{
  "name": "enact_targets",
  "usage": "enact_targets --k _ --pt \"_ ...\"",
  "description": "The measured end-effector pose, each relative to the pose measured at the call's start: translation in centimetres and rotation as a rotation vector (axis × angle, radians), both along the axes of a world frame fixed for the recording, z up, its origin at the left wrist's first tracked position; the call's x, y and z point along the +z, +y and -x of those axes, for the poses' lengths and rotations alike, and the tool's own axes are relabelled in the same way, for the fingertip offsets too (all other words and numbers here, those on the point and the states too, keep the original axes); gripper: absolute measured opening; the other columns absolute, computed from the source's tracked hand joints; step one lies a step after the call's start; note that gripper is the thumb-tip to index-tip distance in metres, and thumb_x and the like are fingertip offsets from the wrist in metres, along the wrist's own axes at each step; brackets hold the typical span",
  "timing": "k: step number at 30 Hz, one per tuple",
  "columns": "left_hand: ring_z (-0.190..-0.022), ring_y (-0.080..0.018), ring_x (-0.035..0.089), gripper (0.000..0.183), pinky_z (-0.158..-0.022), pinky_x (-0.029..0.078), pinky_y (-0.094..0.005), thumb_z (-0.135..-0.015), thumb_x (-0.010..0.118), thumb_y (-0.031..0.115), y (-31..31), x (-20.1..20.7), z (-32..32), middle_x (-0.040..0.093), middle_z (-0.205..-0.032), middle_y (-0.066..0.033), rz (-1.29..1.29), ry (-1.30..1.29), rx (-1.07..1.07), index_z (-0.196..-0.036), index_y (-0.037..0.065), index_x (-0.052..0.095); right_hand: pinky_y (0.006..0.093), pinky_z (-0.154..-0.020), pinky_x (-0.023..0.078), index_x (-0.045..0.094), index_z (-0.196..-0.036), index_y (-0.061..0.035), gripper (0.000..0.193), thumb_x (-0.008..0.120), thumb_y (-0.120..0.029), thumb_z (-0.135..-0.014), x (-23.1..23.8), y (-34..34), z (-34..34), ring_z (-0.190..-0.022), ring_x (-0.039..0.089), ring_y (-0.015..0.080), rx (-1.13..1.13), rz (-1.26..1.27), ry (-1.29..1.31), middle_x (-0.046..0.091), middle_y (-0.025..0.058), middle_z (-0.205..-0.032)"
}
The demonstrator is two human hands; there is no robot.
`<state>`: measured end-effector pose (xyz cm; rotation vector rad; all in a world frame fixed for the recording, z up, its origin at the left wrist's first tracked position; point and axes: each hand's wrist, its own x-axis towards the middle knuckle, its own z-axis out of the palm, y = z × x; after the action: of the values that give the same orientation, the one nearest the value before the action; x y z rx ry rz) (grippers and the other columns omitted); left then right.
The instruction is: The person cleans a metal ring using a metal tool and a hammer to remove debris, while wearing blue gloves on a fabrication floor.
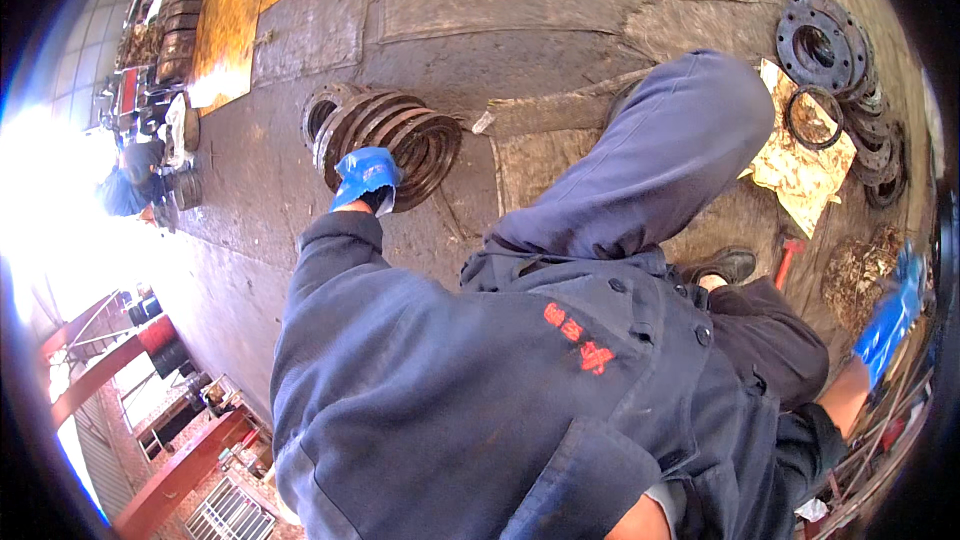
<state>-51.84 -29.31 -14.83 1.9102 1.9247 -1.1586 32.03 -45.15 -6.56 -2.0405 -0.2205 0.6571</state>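
Note:
My left hand [368, 176], in a blue glove, is closed over the near edge of a leaning row of rusty metal rings [425, 145]; the fingertips are partly hidden. A thicker flange [325, 110] stands at the far end of that row. Out at the far right, my right hand [893, 320], also in a blue glove, has its fingers stretched out and looks slightly blurred. It holds nothing that I can see. Beside it lies a heap of brown shavings or debris [860, 275].
At the right, several dark flanges [822, 45] overlap in a row. A thin black ring [813, 118] lies on a stained yellowish sheet [795, 165], near a red-handled tool [790, 258]. My bent knee [690, 130] rises between both sides. Another person [135, 180] is at far left.

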Motion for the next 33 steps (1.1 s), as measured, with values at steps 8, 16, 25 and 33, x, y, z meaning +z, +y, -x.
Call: enact_targets --k 8,16,25,33 --pt "-0.062 -0.0234 0.062 0.031 -0.055 0.048 -0.0360 -0.084 0.062 0.036 2.8 0.9 2.0 0.067 -0.077 -0.0113 0.033 -0.077 0.202 -0.097 0.008 0.066 0.0370 -0.064 0.055 0.063 -0.102 -0.0011 0.045 0.056 -0.043 -0.089 0.7 12.0 3.8 -0.073 0.064 0.0259 0.156 -0.154 0.247 0.065 0.0149 -0.086" --pt "-0.046 -0.0181 0.056 0.030 -0.043 0.044 -0.0332 -0.085 0.061 0.037 21.1 4.9 -2.4 0.063 -0.067 -0.0088 -0.387 -0.441 0.343 -0.085 0.007 0.066 0.0247 -0.052 0.039 0.059 -0.093 -0.0109 0.009 0.052 -0.017 -0.093 -4.3 14.0 -1.1 -0.061 0.047 0.0077 0.288 -0.287 -0.157 0.052 -0.0033 -0.073" --pt "-0.087 -0.0113 0.062 0.028 -0.080 0.049 -0.0253 -0.087 0.066 0.022 21.9 18.2 -48.0 0.068 -0.094 -0.0053 -0.563 -1.280 -0.392 -0.109 0.005 0.063 0.0310 -0.050 0.049 0.062 -0.093 -0.0084 0.024 0.053 -0.031 -0.091 -8.3 11.0 -4.5 -0.063 0.063 0.0192 -0.336 -0.536 0.409 0.066 0.0078 -0.080" --pt "-0.088 -0.0290 0.067 0.037 -0.076 0.053 -0.0388 -0.079 0.066 0.039 15.3 12.1 -58.1 0.069 -0.094 -0.0113 -0.312 -0.887 -0.777 -0.106 0.014 0.063 0.0317 -0.042 0.048 0.053 -0.106 -0.0089 0.029 0.060 -0.030 -0.088 -20.8 17.1 1.2 -0.061 0.063 0.0277 -0.674 -0.821 0.880 0.064 0.0134 -0.087"
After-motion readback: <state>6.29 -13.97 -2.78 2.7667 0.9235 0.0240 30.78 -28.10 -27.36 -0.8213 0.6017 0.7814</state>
